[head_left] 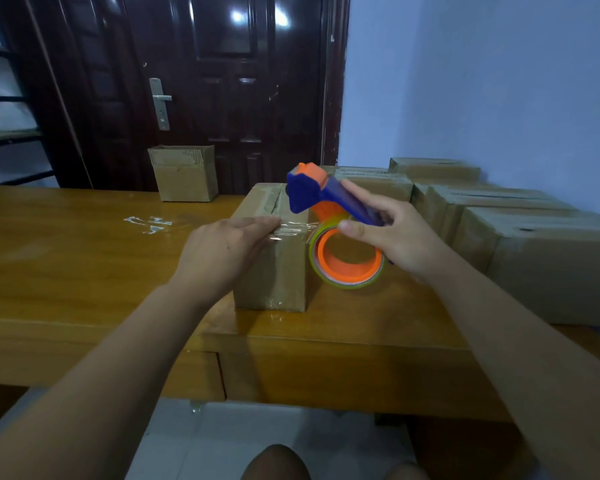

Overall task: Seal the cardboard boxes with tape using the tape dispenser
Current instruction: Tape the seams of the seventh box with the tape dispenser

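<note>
Down at the bottom edge of the view a bare knee [278, 460] shows above pale floor tiles. Beyond it runs the front of a wooden table [84, 258], and both bare forearms reach over it.

A small cardboard box [274, 271] stands near the table's front edge, its top flaps closed with a slit between them. The left hand [222, 251] lies on the box's near top edge, fingers straight and pressed together, flattening a strip of clear tape [291, 230] against the cardboard. The strip runs rightwards from under those fingers to the tape dispenser [326, 195]. The dispenser is held in the air just beside the box's right side, blue and orange, its head tilted up over the box top. The right hand [392, 233] grips its blue handle, fingers curled round it and the thumb resting on the side of the tape roll [352, 285], which hangs below the hand.

Farther right, several closed cardboard boxes [551, 265] sit packed side by side along the pale blue wall [499, 81]. To the left, scraps of tape [149, 225] stick to the tabletop. At the table's far edge an open-topped box [184, 174] stands before a dark glossy door [222, 81] with a metal handle [161, 97]. A dark shelf rack [4, 98] stands at the far left.
</note>
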Available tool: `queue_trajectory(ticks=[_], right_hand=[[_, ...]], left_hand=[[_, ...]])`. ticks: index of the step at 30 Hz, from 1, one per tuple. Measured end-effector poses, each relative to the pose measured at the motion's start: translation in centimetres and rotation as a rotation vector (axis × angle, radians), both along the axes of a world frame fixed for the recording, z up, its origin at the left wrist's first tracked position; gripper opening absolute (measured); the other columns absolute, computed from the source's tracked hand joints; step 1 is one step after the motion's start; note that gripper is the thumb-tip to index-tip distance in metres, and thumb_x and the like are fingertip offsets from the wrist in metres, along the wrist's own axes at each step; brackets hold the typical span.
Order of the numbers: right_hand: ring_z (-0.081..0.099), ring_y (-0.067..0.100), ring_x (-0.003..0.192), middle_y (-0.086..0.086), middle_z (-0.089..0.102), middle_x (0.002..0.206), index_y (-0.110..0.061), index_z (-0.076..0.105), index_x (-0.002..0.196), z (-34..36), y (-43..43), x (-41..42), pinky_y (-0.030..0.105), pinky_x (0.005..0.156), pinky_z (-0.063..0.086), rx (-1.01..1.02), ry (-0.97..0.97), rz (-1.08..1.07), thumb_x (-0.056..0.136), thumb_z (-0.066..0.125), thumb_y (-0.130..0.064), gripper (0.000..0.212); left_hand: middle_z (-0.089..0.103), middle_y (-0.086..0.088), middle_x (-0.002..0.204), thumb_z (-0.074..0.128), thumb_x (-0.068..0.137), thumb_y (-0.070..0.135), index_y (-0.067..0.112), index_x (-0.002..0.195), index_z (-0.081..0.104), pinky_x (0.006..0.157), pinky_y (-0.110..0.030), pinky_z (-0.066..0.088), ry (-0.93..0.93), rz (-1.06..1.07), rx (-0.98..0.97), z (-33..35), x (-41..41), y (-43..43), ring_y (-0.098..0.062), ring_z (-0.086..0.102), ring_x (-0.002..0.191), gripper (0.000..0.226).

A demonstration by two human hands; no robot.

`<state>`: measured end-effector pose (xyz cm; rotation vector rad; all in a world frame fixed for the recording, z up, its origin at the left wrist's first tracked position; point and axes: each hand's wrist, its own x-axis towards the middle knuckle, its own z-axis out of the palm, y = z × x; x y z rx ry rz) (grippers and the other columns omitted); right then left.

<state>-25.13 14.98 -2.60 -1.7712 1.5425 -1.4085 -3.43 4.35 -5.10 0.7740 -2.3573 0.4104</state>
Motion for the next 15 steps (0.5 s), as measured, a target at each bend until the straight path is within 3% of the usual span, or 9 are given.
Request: queue_trajectory(ticks=[4,6,9,11,13,15], right_hand=[[0.058,0.001,0.109,-0.023,0.057,0.122,-0.059,0.039,0.126,0.3,0.2,-0.2,0.018,0.091,0.046,-0.020,0.150,-0.032,0.062,0.067,-0.060,0.070],[0.055,-0.003,0.111,-0.030,0.054,0.121,-0.065,0.038,0.121,-0.2,0.3,-0.6,0.019,0.096,0.044,0.000,0.209,-0.045,0.059,0.067,-0.064,0.069],[0.047,-0.016,0.113,-0.037,0.045,0.126,-0.061,0.038,0.125,-1.0,0.8,-1.1,0.012,0.096,0.039,0.019,0.240,-0.023,0.062,0.068,-0.058,0.069],[0.052,-0.018,0.102,-0.031,0.049,0.124,-0.052,0.037,0.128,-1.0,1.3,-1.3,0.008,0.087,0.040,-0.029,0.145,-0.009,0.068,0.068,-0.046,0.068],[0.056,-0.014,0.087,-0.024,0.055,0.118,-0.044,0.036,0.131,-0.8,1.9,-1.7,0.008,0.076,0.043,-0.094,0.050,-0.027,0.072,0.066,-0.037,0.066],[0.058,-0.013,0.086,-0.024,0.057,0.117,-0.043,0.039,0.131,-1.0,2.7,-2.7,0.008,0.074,0.044,-0.121,0.005,-0.052,0.073,0.067,-0.035,0.065]], left_hand=[[0.070,-0.010,0.107,0.061,0.089,0.019,0.013,0.118,0.064,0.056,-0.039,0.054,-0.010,-0.038,-0.102,-0.5,0.4,-0.3,-0.033,0.069,0.085,0.030],[0.071,-0.011,0.106,0.067,0.085,0.015,0.012,0.117,0.065,0.055,-0.038,0.054,-0.020,-0.041,-0.114,-0.4,0.4,-0.3,-0.032,0.069,0.084,0.032],[0.072,-0.010,0.101,0.058,0.086,0.022,0.012,0.115,0.066,0.053,-0.035,0.053,-0.015,-0.049,-0.136,-0.3,0.5,-0.1,-0.031,0.070,0.081,0.032],[0.071,-0.009,0.106,0.051,0.090,0.028,0.014,0.118,0.065,0.056,-0.036,0.054,-0.015,-0.057,-0.116,-0.3,0.5,-0.1,-0.030,0.070,0.087,0.034],[0.070,-0.008,0.109,0.055,0.091,0.023,0.015,0.120,0.064,0.059,-0.039,0.055,-0.003,-0.068,-0.091,-0.4,0.5,-0.3,-0.031,0.069,0.090,0.031],[0.070,-0.009,0.110,0.062,0.090,0.017,0.015,0.121,0.064,0.060,-0.041,0.055,0.011,-0.075,-0.080,-0.4,0.6,-0.5,-0.032,0.068,0.092,0.032]])
